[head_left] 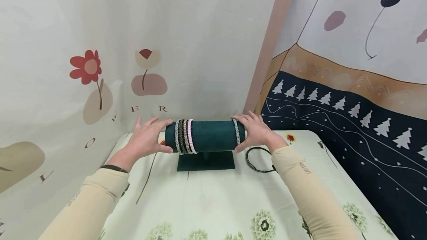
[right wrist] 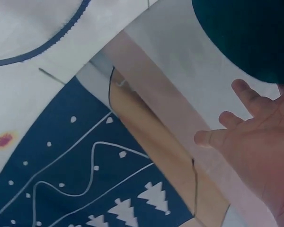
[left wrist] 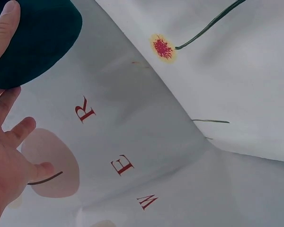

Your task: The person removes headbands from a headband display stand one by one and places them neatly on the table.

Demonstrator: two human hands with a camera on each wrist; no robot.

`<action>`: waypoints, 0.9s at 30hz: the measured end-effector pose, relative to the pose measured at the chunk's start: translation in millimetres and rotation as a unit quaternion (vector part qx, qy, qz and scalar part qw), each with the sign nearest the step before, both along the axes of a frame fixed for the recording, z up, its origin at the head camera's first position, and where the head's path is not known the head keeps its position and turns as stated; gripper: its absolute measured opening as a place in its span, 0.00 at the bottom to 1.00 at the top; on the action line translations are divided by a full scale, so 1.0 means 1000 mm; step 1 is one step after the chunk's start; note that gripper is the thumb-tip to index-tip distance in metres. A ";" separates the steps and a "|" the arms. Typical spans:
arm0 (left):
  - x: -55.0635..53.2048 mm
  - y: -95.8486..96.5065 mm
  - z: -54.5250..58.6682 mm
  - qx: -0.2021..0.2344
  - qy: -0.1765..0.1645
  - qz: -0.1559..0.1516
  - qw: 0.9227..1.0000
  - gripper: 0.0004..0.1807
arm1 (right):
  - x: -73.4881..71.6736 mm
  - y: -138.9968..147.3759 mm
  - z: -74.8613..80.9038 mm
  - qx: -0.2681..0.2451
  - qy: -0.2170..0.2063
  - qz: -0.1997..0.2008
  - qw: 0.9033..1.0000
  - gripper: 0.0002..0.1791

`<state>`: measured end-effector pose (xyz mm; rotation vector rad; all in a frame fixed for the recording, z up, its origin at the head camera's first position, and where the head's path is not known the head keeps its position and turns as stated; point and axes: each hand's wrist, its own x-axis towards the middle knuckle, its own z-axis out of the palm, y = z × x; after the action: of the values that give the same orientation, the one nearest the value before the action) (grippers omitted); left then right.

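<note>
Head view: the left hand [head_left: 145, 140] holds the green roll [head_left: 213, 136] at 9 o'clock, the right hand [head_left: 255, 130] at 3; uneven pulling could tip it, spilling the bands [head_left: 185, 136].

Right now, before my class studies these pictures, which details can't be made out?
Head view: the backs of the grouped bands, hidden by the teal roll they circle.
Head view: part of the black ring, behind the right sleeve.
Right wrist view: the rest of that ring, cut off by the top and left edges.
Head view: the lettering on that sleeve, too small.
Left wrist view: part of the left hand, cut off by the left edge.
</note>
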<state>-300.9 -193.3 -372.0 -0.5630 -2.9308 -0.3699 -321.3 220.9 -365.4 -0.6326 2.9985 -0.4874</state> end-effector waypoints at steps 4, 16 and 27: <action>-0.001 0.001 -0.001 0.002 -0.002 -0.002 1.000 0.60 | 0.001 0.012 -0.005 -0.039 -0.018 -0.014 0.999 0.67; 0.001 0.002 0.000 0.005 -0.004 -0.003 1.000 0.60 | 0.005 0.061 -0.040 -0.206 -0.130 -0.078 0.967 0.69; -0.001 0.001 -0.001 0.006 -0.002 -0.004 1.000 0.60 | 0.031 0.139 -0.047 -0.211 -0.075 -0.135 0.965 0.69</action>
<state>-301.5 -192.0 -373.3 -0.5734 -2.9294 -0.3899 -290.7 359.6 -412.6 -0.1799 2.8596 -1.1537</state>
